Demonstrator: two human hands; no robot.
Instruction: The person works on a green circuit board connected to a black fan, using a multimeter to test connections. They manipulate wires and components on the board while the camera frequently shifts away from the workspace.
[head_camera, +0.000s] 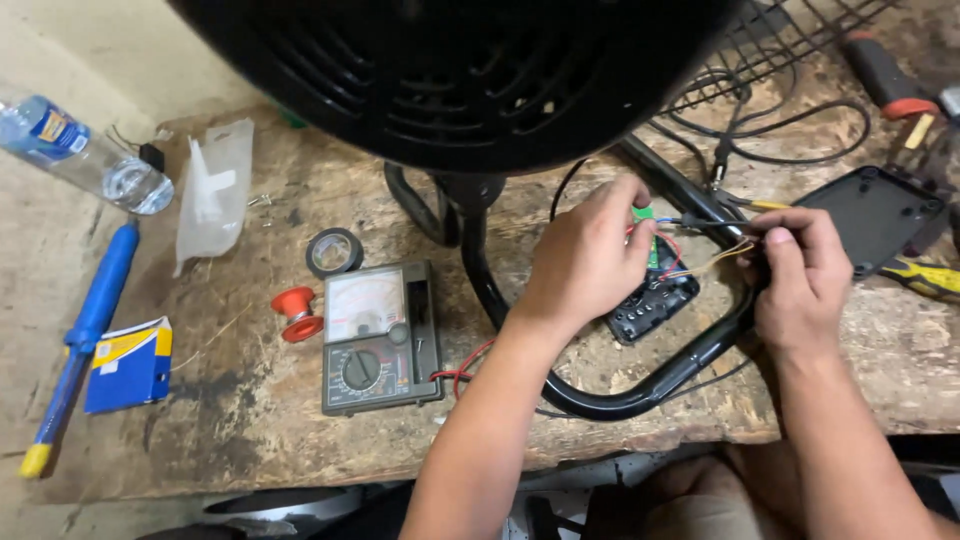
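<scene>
While the left hand (590, 262) pinches a small green circuit board (648, 232) and the right hand (800, 270) clamps thin coloured wires (712, 262), a black tubular fan stand (620, 395) rings them, and a grey analogue multimeter (380, 338) lies near on the worn wooden worktop (250, 400).

One grey analogue multimeter (381, 338); one black tape roll (333, 251); one clear plastic bottle (82, 153); two bare hands, left (585, 262), right (802, 283).

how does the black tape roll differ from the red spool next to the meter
The black tape roll lies flat as an open ring, bare wood showing through its hole; the red spool is solid with flared ends. The roll sits above the meter's corner, the spool against its left side. Both rest untouched on the wooden bench.
</scene>
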